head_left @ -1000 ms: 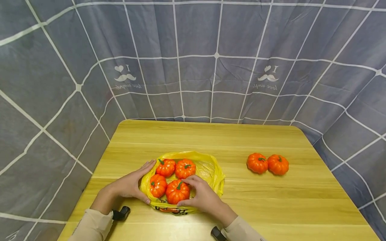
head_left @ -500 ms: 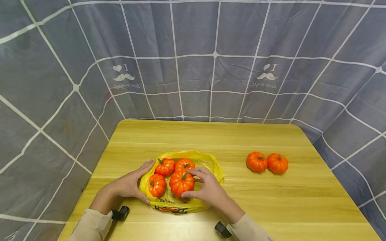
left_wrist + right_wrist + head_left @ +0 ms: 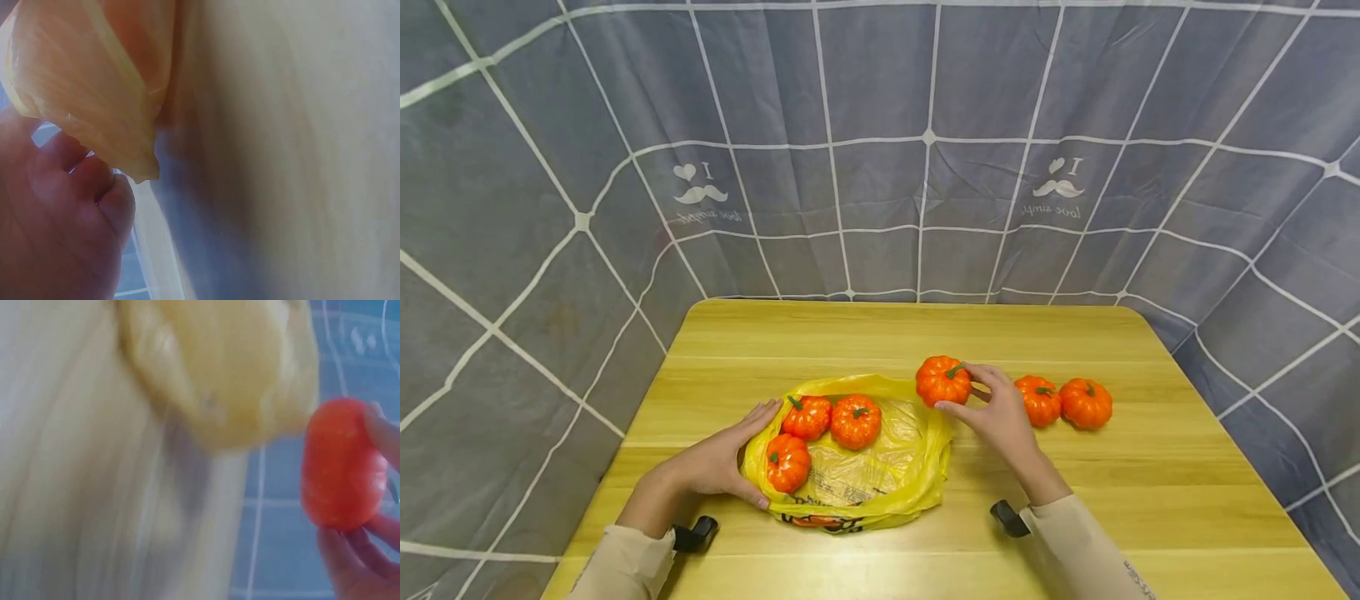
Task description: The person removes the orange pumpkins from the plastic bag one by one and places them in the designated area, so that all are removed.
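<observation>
My right hand (image 3: 1006, 423) pinches a small orange pumpkin (image 3: 938, 382) with a green stem, held up just past the right rim of a yellow plastic bag (image 3: 891, 454). In the right wrist view, thumb and fingers press the pumpkin (image 3: 342, 465) from opposite sides. Three more pumpkins sit in the bag's left half, one of them a glossy pumpkin (image 3: 856, 422). Against the bag's left side rests my left hand (image 3: 718, 461), thumb and fingers spread. The left wrist view has the bag's film (image 3: 94, 81) beside that palm.
To the right, two more pumpkins stand side by side on the wooden table (image 3: 1112, 500): a left one (image 3: 1039, 404), partly behind my right hand, and a right one (image 3: 1086, 405). A grey curtain (image 3: 880, 150) with white lines surrounds the table's back and sides.
My right hand has lifted the front pumpkin out of the bag and carried it right and away from me. The left hand has stayed at the bag's left side.
</observation>
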`<state>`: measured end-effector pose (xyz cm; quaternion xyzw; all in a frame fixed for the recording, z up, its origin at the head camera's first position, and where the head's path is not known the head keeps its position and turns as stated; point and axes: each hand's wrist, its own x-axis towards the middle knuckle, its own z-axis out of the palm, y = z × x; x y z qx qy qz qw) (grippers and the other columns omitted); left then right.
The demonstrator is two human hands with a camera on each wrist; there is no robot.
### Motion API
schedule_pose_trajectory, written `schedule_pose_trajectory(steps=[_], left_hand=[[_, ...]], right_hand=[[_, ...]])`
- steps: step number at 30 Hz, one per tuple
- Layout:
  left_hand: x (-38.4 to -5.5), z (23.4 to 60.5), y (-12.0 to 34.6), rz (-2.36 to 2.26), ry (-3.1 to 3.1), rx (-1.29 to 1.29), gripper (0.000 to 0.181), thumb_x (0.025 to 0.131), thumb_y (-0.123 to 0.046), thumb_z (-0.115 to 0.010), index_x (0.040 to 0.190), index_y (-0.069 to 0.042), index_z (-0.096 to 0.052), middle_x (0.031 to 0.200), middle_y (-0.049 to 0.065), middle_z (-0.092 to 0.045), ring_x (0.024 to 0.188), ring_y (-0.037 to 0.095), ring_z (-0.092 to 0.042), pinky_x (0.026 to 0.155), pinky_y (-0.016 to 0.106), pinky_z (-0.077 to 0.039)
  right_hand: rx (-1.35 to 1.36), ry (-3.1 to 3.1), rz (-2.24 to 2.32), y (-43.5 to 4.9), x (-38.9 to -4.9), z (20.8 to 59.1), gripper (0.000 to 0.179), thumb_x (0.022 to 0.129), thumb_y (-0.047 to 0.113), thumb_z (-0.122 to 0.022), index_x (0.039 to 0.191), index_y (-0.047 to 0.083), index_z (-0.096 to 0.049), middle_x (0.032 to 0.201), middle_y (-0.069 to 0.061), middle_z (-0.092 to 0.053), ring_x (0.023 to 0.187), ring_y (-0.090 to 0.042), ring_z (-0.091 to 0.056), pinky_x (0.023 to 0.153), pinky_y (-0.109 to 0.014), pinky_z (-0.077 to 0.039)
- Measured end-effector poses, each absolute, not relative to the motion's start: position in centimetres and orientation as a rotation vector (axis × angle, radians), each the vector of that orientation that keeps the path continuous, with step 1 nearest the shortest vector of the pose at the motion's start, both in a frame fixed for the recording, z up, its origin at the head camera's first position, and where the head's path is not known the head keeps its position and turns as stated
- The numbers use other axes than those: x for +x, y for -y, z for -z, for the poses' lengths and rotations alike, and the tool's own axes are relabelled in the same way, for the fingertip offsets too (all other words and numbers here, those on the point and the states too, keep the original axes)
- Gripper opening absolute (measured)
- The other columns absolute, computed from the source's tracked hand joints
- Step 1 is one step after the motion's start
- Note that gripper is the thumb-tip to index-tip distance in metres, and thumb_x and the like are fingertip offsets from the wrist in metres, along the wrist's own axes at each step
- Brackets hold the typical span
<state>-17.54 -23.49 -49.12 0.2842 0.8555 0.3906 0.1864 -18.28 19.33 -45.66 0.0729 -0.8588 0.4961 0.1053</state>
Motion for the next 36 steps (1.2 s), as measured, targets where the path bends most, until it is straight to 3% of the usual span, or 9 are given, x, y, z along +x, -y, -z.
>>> schedule_pose_trajectory(steps=[6, 10, 14, 21, 32, 36], left_hand=[[-17.4, 49.2, 23.6, -1.101, -2.415, 0.795, 0.138, 0.062, -0.042, -0.096, 0.163, -0.01, -0.009, 0.167, 0.017, -0.003, 0.151, 0.043, 0.003, 0.114, 0.065, -0.004], [-17.5, 49.4, 23.5, -1.1, -2.419, 0.801, 0.138, 0.061, -0.043, -0.096, 0.163, -0.011, -0.008, 0.167, 0.017, -0.003, 0.151, 0.043, 0.003, 0.115, 0.065, -0.005], [-17.6, 49.6, 23.4, -1.103, -2.42, 0.797, 0.138, 0.062, -0.043, -0.096, 0.163, -0.011, -0.008, 0.167, 0.016, -0.003, 0.15, 0.043, 0.003, 0.115, 0.065, -0.004], [-17.5, 49.7, 23.6, -1.105, -2.414, 0.799, 0.138, 0.062, -0.044, -0.096, 0.163, -0.011, -0.008, 0.168, 0.016, -0.004, 0.15, 0.044, 0.002, 0.114, 0.066, -0.005], [-17.7, 49.4, 23.7, -1.112, -2.411, 0.804, 0.139, 0.061, -0.043, -0.096, 0.163, -0.008, -0.008, 0.167, 0.016, -0.004, 0.151, 0.043, 0.002, 0.115, 0.066, -0.005], [-17.7, 49.6, 23.8, -1.107, -2.407, 0.805, 0.139, 0.062, -0.042, -0.096, 0.163, -0.009, -0.008, 0.168, 0.015, -0.004, 0.151, 0.042, 0.002, 0.115, 0.066, -0.005]], right_hand=[[0.071, 2.633, -1.285, -22.1, -19.3, 47.1, 0.076, 0.075, 0.026, -0.091, 0.133, -0.01, -0.059, 0.13, -0.022, -0.057, 0.12, -0.039, -0.057, 0.094, -0.045, -0.053], [-0.005, 2.721, -1.151, -22.9, -19.4, 47.8, 0.077, 0.077, 0.03, -0.09, 0.134, -0.011, -0.057, 0.129, -0.025, -0.057, 0.121, -0.041, -0.055, 0.1, -0.05, -0.048], [-0.01, 2.787, -1.033, -23.3, -19.6, 48.3, 0.079, 0.08, 0.032, -0.088, 0.136, -0.012, -0.055, 0.131, -0.029, -0.055, 0.122, -0.045, -0.052, 0.104, -0.055, -0.042], [0.005, 2.842, -0.897, -23.4, -19.4, 48.7, 0.08, 0.083, 0.032, -0.085, 0.139, -0.013, -0.051, 0.13, -0.031, -0.053, 0.121, -0.048, -0.052, 0.103, -0.058, -0.042], [0.01, 2.807, -0.877, -22.6, -19.1, 48.0, 0.105, 0.08, 0.033, -0.087, 0.155, -0.006, -0.026, 0.151, -0.033, -0.036, 0.137, -0.05, -0.037, 0.11, -0.061, -0.032], [0.052, 2.736, -0.946, -21.9, -18.9, 47.5, 0.103, 0.079, 0.038, -0.087, 0.154, -0.004, -0.031, 0.152, -0.029, -0.037, 0.138, -0.047, -0.036, 0.111, -0.06, -0.031]])
